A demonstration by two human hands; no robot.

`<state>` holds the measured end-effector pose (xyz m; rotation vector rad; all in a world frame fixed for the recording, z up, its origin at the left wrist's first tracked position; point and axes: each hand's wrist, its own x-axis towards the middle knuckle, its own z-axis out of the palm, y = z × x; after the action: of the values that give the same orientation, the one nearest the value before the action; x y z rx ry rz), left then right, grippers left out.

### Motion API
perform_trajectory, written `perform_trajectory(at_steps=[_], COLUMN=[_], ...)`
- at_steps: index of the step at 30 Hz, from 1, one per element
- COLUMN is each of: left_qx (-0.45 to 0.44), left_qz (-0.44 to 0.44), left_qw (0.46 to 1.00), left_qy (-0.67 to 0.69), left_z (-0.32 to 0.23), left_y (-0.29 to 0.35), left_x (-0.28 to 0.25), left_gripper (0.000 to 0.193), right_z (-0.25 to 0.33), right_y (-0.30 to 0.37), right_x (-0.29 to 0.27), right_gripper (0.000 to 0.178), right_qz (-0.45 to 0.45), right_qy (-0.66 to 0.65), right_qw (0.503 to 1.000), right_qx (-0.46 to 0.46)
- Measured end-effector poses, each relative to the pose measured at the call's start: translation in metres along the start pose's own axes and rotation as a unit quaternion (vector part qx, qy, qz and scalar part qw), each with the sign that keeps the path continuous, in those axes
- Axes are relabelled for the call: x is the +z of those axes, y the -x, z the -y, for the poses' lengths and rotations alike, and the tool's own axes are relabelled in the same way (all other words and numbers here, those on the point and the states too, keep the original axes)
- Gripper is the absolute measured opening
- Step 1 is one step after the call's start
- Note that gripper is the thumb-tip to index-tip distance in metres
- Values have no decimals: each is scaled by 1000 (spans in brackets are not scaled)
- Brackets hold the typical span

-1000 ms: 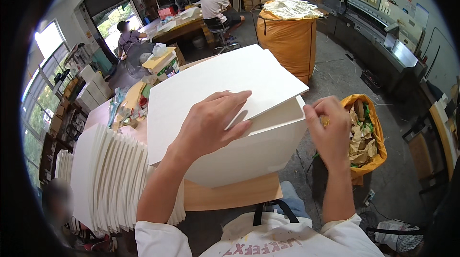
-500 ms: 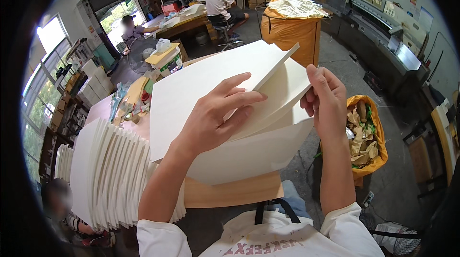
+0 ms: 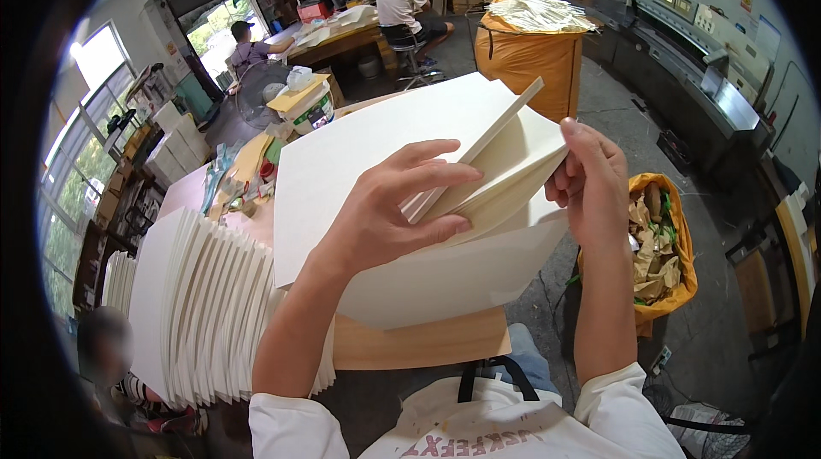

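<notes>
A thick stack of white paper sheets (image 3: 351,151) lies in front of me, its near right part lifted and bent. My right hand (image 3: 590,172) pinches the raised corner of several sheets (image 3: 534,144) between thumb and fingers. On the stack's near side rests my left hand (image 3: 389,211), fingers stretched and apart. Its index fingertip touches by a folded-up edge strip (image 3: 500,123), while its thumb lies against the fanned sheet edges. Below them, a large white sheet (image 3: 453,275) slopes down over the wooden board (image 3: 419,343).
Many-layered white sheets (image 3: 205,305) lean in a row at left. Tape and scraps cover the pink table (image 3: 184,189). An orange bag (image 3: 530,70) heaped with white strips stands behind; another bag (image 3: 684,288) holds brown paper. Two people work at the far table (image 3: 342,48); another person sits lower left.
My left thumb has moved away from the index finger, and the gap between the sheets has widened. My right hand still pinches the corner. The whole view has shifted slightly.
</notes>
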<state>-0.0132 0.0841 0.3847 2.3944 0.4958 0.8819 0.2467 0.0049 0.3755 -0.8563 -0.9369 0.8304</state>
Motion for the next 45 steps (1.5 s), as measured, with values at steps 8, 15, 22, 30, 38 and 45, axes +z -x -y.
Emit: perform_trajectory(at_steps=[8, 15, 22, 30, 38, 45], left_qx=[50, 41, 49, 62, 74, 56], left_qz=[-9, -18, -16, -15, -21, -67], left_qw=[998, 998, 998, 997, 997, 996], left_qy=[-34, -33, 33, -40, -25, -20], left_z=[3, -7, -3, -1, -2, -3], left_y=[0, -1, -2, -1, 0, -2], left_x=[4, 7, 7, 6, 6, 14], left_gripper=[38, 52, 57, 46, 48, 44], right_z=[-2, -5, -10, -5, -10, -9], right_y=[-5, -7, -6, -5, -5, -2], right_x=[-1, -2, -9, -1, -6, -7], right_gripper=[40, 40, 45, 37, 38, 39], right_qz=[9, 12, 20, -3, 15, -4], right_qy=[-32, -66, -67, -59, -83, 117], right_qw=[999, 998, 997, 998, 996, 993], right_qx=[7, 17, -9, 6, 9, -21])
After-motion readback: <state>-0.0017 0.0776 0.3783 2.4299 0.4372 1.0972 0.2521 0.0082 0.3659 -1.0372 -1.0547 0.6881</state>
